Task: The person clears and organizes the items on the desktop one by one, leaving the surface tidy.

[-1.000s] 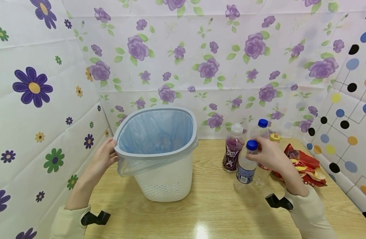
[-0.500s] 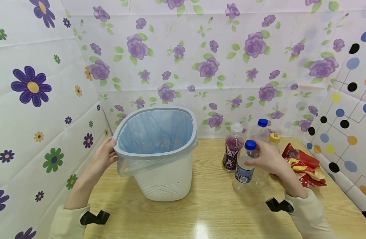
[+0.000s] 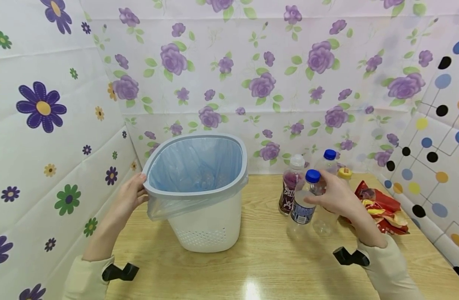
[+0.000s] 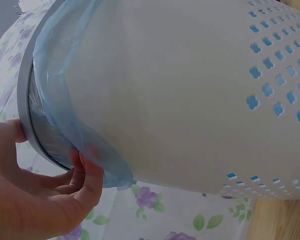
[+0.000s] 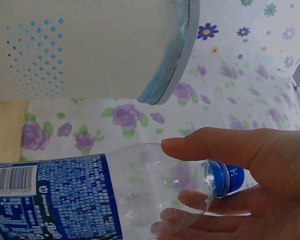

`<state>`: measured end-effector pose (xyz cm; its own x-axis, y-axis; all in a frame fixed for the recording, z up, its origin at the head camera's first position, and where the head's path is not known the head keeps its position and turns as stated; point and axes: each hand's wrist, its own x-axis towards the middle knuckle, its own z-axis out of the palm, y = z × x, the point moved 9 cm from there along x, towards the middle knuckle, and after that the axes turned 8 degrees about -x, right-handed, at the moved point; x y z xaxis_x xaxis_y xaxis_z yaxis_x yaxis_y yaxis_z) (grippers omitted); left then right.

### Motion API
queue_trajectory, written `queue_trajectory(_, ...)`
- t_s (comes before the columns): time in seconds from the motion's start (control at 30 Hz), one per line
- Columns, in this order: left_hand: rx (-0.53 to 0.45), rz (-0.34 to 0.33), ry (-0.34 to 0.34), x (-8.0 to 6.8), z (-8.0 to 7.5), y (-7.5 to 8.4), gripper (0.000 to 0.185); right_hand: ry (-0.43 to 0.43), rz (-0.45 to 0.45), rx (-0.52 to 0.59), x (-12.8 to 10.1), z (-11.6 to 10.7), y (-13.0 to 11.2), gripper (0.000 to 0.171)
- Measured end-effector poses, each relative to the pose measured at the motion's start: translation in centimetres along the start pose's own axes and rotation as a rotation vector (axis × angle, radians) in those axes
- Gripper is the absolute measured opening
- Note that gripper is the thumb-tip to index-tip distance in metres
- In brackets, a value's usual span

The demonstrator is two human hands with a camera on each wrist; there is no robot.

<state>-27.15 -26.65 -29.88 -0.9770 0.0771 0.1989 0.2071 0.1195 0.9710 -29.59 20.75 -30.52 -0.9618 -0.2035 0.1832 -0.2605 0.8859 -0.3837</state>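
Note:
My left hand (image 3: 130,195) (image 4: 45,190) grips the grey rim of a white waste bin (image 3: 203,196) (image 4: 190,95) lined with a blue bag; the bin leans slightly toward me. My right hand (image 3: 332,193) (image 5: 230,190) holds a clear, empty water bottle (image 3: 303,200) (image 5: 90,195) with a blue cap and blue label by its neck, lifted and tilted a little above the wooden table (image 3: 267,258). The bottle hangs to the right of the bin, in front of the other bottles.
A purple-labelled bottle with a white cap (image 3: 291,185), another blue-capped clear bottle (image 3: 327,162) and a yellow-capped one (image 3: 343,173) stand by the back wall. A red snack bag (image 3: 381,206) lies at the right. Flowered sheets wall in the table on three sides.
My right hand has lifted the blue-capped bottle and shifted it slightly left toward the bin, tilting it. The left hand stays on the bin's rim.

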Motion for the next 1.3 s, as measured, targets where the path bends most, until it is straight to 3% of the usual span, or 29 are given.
queue_trajectory(0.23,0.004,-0.003,-0.009,0.0,0.1,-0.2,0.051,0.051,-0.019,0.058,0.0,-0.6,-0.7,0.072)
queue_trajectory(0.47,0.005,0.013,-0.02,0.0,0.0,-0.1,0.05,0.1,-0.022,0.212,0.0,-1.2,-1.5,0.075)
queue_trajectory(0.73,0.01,0.036,-0.024,0.0,0.0,0.3,0.048,0.206,-0.023,0.325,-0.3,-2.3,-1.9,0.073)
queue_trajectory(0.97,0.014,0.028,-0.021,-0.1,0.0,0.2,0.051,0.326,-0.103,0.39,-0.4,-3.3,-2.8,0.065)
queue_trajectory(1.3,0.018,0.033,-0.013,-0.2,-0.2,0.6,0.056,0.448,-0.138,0.468,-0.8,-4.3,-3.4,0.066)
